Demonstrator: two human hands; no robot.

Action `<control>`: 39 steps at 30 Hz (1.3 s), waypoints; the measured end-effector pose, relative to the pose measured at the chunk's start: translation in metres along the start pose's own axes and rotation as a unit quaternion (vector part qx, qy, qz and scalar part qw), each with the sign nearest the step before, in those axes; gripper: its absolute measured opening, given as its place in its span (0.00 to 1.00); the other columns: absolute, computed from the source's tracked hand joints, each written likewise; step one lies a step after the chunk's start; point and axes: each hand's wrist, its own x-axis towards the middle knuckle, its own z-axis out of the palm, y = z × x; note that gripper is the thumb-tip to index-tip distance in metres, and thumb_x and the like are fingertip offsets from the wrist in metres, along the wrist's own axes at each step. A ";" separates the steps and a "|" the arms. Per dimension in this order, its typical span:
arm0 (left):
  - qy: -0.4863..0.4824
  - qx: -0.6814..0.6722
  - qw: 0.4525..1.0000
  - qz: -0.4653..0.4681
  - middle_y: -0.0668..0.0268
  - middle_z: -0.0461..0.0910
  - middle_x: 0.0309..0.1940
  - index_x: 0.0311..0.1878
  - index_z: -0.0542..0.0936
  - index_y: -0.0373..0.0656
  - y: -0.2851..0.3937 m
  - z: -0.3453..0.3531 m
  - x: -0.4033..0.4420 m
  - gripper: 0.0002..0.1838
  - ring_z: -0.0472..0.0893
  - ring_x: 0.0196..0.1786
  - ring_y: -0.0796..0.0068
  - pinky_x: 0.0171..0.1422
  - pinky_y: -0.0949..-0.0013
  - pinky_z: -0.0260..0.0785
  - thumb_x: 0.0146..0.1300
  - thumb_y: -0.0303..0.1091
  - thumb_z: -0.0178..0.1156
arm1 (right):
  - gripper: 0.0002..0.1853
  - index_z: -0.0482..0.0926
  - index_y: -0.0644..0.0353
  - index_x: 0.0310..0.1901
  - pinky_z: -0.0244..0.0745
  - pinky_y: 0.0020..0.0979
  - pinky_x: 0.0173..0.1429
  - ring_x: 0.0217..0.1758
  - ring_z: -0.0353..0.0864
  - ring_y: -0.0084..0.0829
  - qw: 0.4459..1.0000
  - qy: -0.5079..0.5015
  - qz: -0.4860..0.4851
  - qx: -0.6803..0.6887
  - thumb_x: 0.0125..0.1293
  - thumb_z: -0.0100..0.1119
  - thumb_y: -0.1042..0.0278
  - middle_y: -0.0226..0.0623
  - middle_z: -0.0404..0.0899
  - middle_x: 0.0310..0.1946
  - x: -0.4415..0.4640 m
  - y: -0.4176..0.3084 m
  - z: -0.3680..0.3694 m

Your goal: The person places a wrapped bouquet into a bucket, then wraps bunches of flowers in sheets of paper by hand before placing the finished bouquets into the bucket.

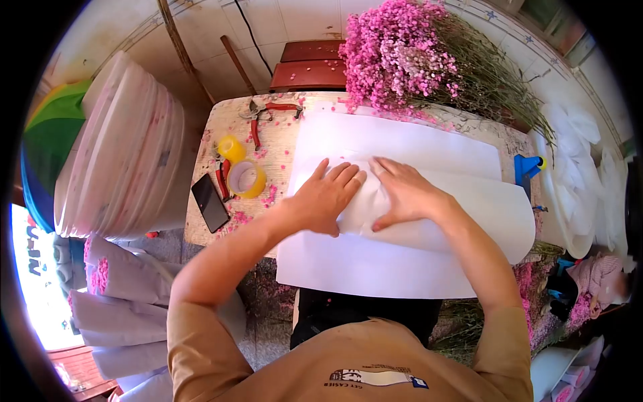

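Observation:
My left hand (331, 191) lies on a rolled white paper wrap (469, 208), its fingers stretched and apart. Beside it, my right hand (405, 191) presses on the same roll, fingers extended and thumb spread away. The roll widens to the right into an open, rounded end. What is inside it, if anything, cannot be seen. Beneath it, flat white paper sheets (375, 268) cover the middle of the table and hang over its near edge.
On the wooden table (207, 167) lie pruning shears (258, 120), tape rolls (246, 179) and a phone (210, 203). Pink flowers (402, 53) are heaped behind. A blue tape dispenser (528, 169) stands right. Stacked tubs (120, 154) rise left; another person (593, 285) sits at right.

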 end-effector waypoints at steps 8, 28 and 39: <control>-0.216 -0.121 0.968 0.032 0.47 0.65 0.75 0.82 0.54 0.37 -0.032 -0.016 0.050 0.71 0.63 0.79 0.48 0.83 0.38 0.51 0.34 0.47 0.85 | 0.68 0.52 0.59 0.81 0.80 0.47 0.58 0.58 0.83 0.52 0.977 -0.177 0.104 0.057 0.41 0.86 0.48 0.54 0.80 0.56 -0.014 -0.015 -0.031; -0.381 -0.318 0.868 0.035 0.50 0.80 0.62 0.68 0.74 0.37 -0.047 -0.018 0.076 0.50 0.79 0.66 0.51 0.70 0.56 0.71 0.39 0.45 0.82 | 0.51 0.70 0.56 0.74 0.80 0.41 0.60 0.54 0.87 0.46 0.938 -0.187 0.061 0.285 0.45 0.82 0.56 0.48 0.86 0.55 -0.011 0.024 -0.020; -0.050 0.000 0.999 0.020 0.51 0.75 0.61 0.72 0.66 0.34 -0.016 0.001 0.055 0.57 0.77 0.65 0.50 0.73 0.51 0.67 0.38 0.45 0.83 | 0.46 0.76 0.62 0.68 0.82 0.36 0.56 0.52 0.86 0.34 0.858 -0.240 0.142 0.431 0.47 0.85 0.55 0.41 0.86 0.52 0.009 0.081 -0.002</control>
